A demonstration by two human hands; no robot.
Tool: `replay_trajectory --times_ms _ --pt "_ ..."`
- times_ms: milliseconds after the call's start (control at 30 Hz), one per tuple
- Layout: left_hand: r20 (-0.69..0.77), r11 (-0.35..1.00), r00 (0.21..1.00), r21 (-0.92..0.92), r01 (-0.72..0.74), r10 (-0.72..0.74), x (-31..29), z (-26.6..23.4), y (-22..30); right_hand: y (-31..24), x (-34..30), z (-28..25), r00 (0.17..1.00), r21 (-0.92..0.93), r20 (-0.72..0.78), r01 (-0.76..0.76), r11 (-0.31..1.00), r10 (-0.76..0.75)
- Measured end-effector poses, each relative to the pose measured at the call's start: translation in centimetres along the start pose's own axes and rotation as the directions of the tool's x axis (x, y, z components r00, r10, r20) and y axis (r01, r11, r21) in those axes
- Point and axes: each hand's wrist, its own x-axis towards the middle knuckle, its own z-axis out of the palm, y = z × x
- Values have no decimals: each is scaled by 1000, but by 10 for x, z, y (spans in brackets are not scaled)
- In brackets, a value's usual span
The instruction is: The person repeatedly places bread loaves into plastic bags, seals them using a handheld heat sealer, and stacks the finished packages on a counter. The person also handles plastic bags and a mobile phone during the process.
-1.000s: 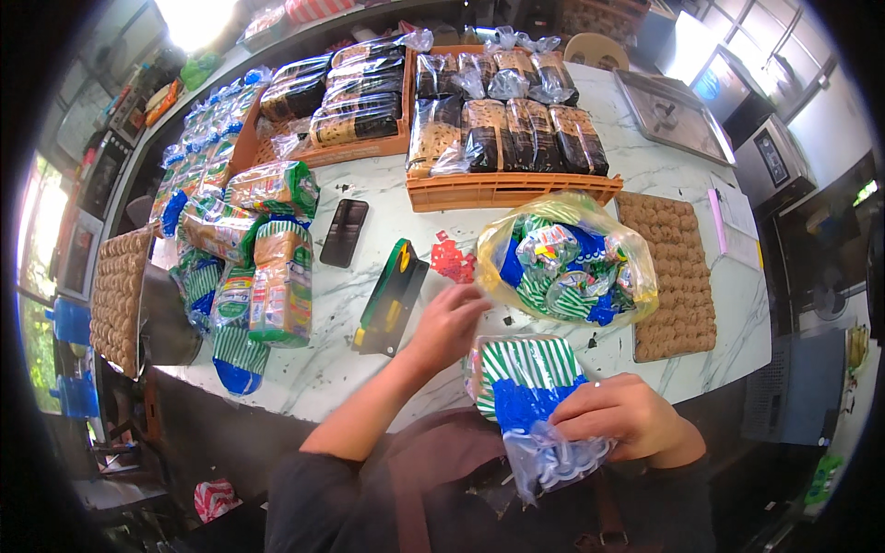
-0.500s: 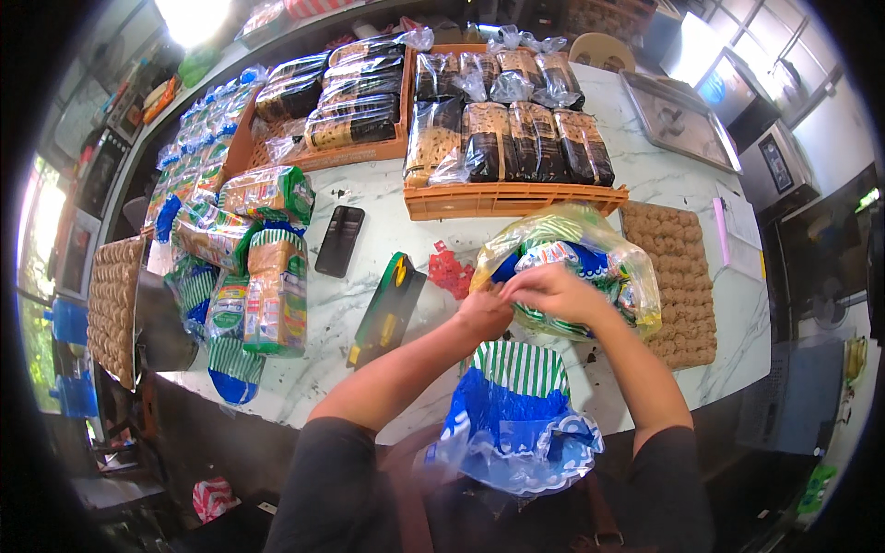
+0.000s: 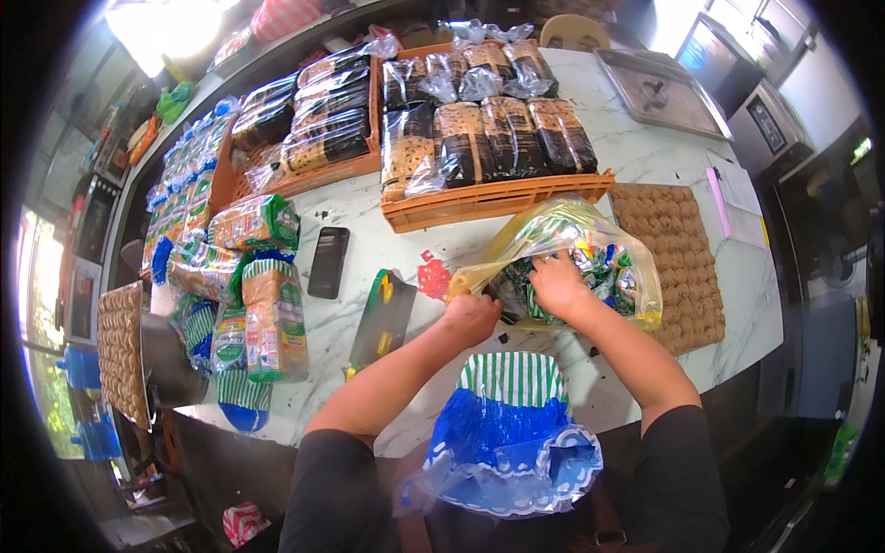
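Observation:
A see-through yellow plastic bag (image 3: 636, 249) lies open on the table, filled with crumpled printed wrappers (image 3: 604, 276) in green, white and blue. My left hand (image 3: 473, 316) is closed on the bag's near left rim. Inside the mouth, my right hand (image 3: 559, 284) reaches down among the wrappers; its fingertips are partly hidden, so its grip does not show. Just in front of me, apart from both hands, a blue plastic bread bag (image 3: 502, 429) with a green-and-white striped end hangs over the table's near edge.
Left of my hands lie a green-and-yellow tool (image 3: 383, 318), red plastic scraps (image 3: 433, 276), a black phone (image 3: 328, 263) and packed bread loaves (image 3: 275, 313). Orange crates (image 3: 498, 205) of bagged loaves stand behind. Brown egg trays (image 3: 678, 267) sit at the right, a metal tray (image 3: 664, 92) beyond.
My hands, close together before, have parted: the left onto the bag's rim, the right down into the bag. The bag's mouth is wider, showing more mixed wrappers. The whole view has shifted slightly.

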Motion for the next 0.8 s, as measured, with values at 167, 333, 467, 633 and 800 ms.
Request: replay_trajectory --times_ms 167,333,467,633,800 --pt "-215 943 934 240 -232 285 19 2 3 -9 -1 4 996 -13 -91 2 1000 -3" --pt "-84 907 970 381 -182 230 33 16 -9 -12 0 7 992 -14 -124 21 1000 -23" --pt "-282 896 901 395 -203 329 33 25 -21 -10 -2 11 984 53 -179 36 998 -26" --pt "-93 892 954 389 -230 286 31 16 -24 -11 -2 13 973 39 -226 53 998 -43" --pt "-157 946 964 279 -165 215 30 2 -20 -11 -3 13 966 77 -253 73 994 -52"
